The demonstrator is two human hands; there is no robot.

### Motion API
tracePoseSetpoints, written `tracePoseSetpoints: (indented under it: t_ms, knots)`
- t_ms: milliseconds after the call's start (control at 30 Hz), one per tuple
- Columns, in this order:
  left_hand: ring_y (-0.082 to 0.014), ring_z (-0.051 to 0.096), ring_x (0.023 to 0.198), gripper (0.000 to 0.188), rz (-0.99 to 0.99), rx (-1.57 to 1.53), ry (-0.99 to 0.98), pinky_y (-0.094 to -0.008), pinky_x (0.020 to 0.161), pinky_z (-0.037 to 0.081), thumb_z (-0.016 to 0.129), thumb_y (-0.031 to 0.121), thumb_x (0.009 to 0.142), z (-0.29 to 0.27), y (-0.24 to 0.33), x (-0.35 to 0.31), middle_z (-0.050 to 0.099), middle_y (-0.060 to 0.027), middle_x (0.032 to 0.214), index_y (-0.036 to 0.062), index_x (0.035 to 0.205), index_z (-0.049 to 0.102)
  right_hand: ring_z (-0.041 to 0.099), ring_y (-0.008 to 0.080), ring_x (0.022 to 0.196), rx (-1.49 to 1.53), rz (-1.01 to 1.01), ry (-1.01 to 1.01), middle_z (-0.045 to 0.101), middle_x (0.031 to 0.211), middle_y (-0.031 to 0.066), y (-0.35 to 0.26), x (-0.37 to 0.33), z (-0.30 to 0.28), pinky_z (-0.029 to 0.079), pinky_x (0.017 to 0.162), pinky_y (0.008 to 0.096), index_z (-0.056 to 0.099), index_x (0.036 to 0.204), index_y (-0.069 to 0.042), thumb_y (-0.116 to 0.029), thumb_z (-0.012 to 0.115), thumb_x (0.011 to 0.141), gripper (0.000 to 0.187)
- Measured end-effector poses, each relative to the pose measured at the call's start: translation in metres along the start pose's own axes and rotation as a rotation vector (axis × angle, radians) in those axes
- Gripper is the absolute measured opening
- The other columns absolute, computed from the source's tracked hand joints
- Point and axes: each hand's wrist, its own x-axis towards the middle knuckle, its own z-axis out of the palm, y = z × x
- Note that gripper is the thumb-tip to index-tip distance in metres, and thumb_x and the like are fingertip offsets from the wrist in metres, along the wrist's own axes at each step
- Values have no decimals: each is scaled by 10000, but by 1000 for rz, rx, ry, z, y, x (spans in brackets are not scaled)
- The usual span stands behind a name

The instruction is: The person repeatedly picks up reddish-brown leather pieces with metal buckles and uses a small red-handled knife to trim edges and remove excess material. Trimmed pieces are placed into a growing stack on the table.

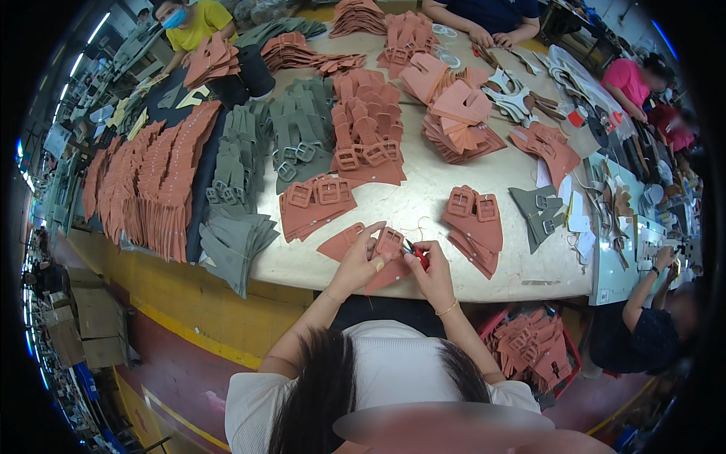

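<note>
Workshop benches and machines surround a pale tabletop [283, 265], with a yellow floor band [189, 306] running below and to the left of the fingers. Co-workers occupy other stations: a person in a yellow shirt [203, 26] is far beyond the fingers to the left, and a person in a dark shirt [495, 17] is straight across and slightly right.

The workpiece, a brick-red strap piece with a square buckle [389, 240], is located between the two hands at the near edge of the tabletop. The left hand [360, 266] has its fingers closed on this piece, steadying it. The right hand [433, 280] has its fingers wrapped around a pair of red-handled snips [421, 260], tips directed at the buckle's right side. Contact between tips and piece cannot be confirmed.

Adjacent stock: a red buckle stack [318, 203] is beyond the fingers to the left; a second red stack [475, 227] is to their right, with a green buckle piece [538, 216] farther right.

Step in hand, as judged: detail work with the snips beside the buckle. The next move calls for a firm left grip, fingertips clear of the blades, and a small, controlled squeeze.
</note>
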Motion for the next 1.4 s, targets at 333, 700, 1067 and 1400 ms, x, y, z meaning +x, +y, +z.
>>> tracePoseSetpoints:
  t_ms: [333,700,1067,1400]
  knots:
    - [-180,577,1112,613,43,-146,4,-285,943,456,644,8,866,-3,12,5,576,-155,1217,7,1389,324,547,210,730,15,-193,107,537,833,110,-11,18,-5,444,656,297,611,944,18,-149,717,835,226]
    - [-178,621,1031,610,51,-141,35,-280,873,489,654,25,848,-6,7,13,619,-159,1122,7,1373,343,550,207,668,-12,-171,100,537,783,102,-14,23,1,445,623,296,632,899,12,-144,734,816,204]
    - [-169,630,1010,616,14,-144,12,-261,834,493,655,35,850,-1,16,15,628,-152,1106,16,1380,342,554,205,702,57,-163,103,541,810,99,-9,32,3,445,648,294,622,927,8,-148,747,802,236]
    - [-150,595,1044,630,-14,-161,-4,-266,901,467,656,10,853,0,23,14,607,-135,1142,29,1396,337,380,76,583,229,33,47,441,608,-14,-7,37,2,355,531,235,608,872,-2,-202,676,898,213]
